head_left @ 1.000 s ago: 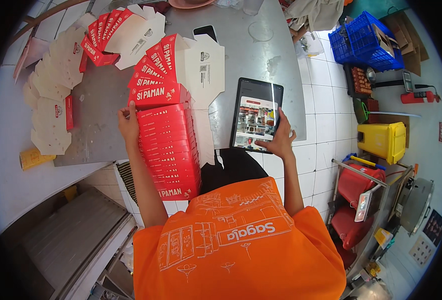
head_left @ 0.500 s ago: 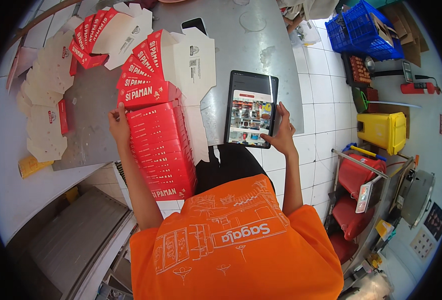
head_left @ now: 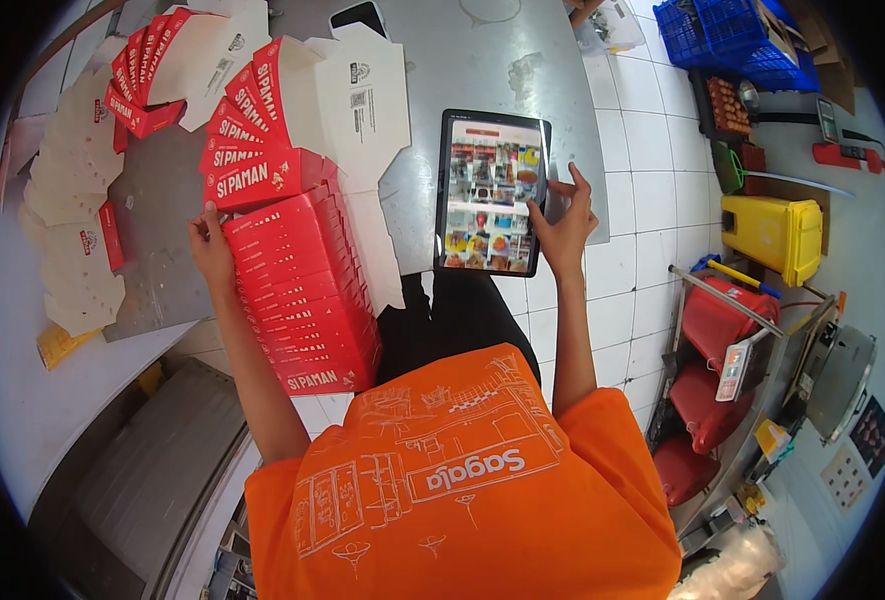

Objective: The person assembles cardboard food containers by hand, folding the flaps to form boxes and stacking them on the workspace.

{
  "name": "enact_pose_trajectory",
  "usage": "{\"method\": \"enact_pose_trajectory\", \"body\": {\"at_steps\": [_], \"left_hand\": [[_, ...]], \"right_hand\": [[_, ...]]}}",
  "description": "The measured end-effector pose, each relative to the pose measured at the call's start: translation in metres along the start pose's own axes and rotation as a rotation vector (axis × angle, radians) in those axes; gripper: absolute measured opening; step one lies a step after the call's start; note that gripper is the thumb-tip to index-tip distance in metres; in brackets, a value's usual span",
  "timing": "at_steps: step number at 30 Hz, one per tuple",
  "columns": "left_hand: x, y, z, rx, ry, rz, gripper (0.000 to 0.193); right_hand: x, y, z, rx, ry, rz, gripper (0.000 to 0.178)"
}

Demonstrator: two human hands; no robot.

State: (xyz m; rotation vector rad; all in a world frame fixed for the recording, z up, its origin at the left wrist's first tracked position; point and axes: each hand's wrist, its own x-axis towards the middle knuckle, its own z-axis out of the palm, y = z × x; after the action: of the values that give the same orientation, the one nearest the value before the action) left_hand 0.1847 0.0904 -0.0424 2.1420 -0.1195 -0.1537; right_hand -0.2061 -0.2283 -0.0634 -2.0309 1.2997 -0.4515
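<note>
The person is wearing an orange short-sleeved T-shirt (head_left: 462,480) printed with white line drawings of buildings (plus some white lettering), dark trousers (head_left: 452,315) showing below it, both forearms bare.

Floor: white square tiles (head_left: 652,170).
Work surface: grey metal table (head_left: 482,60).
Right side: yellow bin (head_left: 774,236), blue crates (head_left: 727,35), red stools (head_left: 714,322).

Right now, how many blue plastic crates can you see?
2, as far as shows: the near blue crate sits on the floor at upper right, the far blue crate beside it. Cardboard partly covers them, so more may be hidden.
</note>
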Motion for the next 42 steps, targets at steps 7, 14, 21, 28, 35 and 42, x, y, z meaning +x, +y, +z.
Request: {"method": "enact_pose_trajectory", "body": {"at_steps": [7, 14, 21, 28, 35, 42], "left_hand": [[-0.006, 0.019, 0.004, -0.024, -0.024, 0.006, 0.048], [-0.007, 0.021, 0.005, -0.028, -0.034, -0.005, 0.048], [-0.001, 0.009, 0.001, -0.074, -0.048, -0.010, 0.048], [0.003, 0.004, 0.001, -0.128, -0.064, -0.030, 0.048], [0.001, 0.007, 0.001, -0.069, -0.064, -0.005, 0.049], [-0.001, 0.009, 0.000, -0.103, -0.072, -0.017, 0.047]], "right_hand": [[0.003, 0.004, -0.002, 0.034, 0.048, -0.026, 0.074], [0.000, 0.008, -0.003, 0.227, 0.027, -0.025, 0.059], [-0.015, -0.020, -0.002, 0.104, 0.061, -0.212, 0.056], [-0.028, -0.012, 0.004, 0.111, 0.055, -0.192, 0.054], [-0.029, -0.010, 0.008, 0.099, 0.083, -0.194, 0.047], [-0.024, -0.022, 0.017, 0.093, 0.102, -0.216, 0.048]]}}
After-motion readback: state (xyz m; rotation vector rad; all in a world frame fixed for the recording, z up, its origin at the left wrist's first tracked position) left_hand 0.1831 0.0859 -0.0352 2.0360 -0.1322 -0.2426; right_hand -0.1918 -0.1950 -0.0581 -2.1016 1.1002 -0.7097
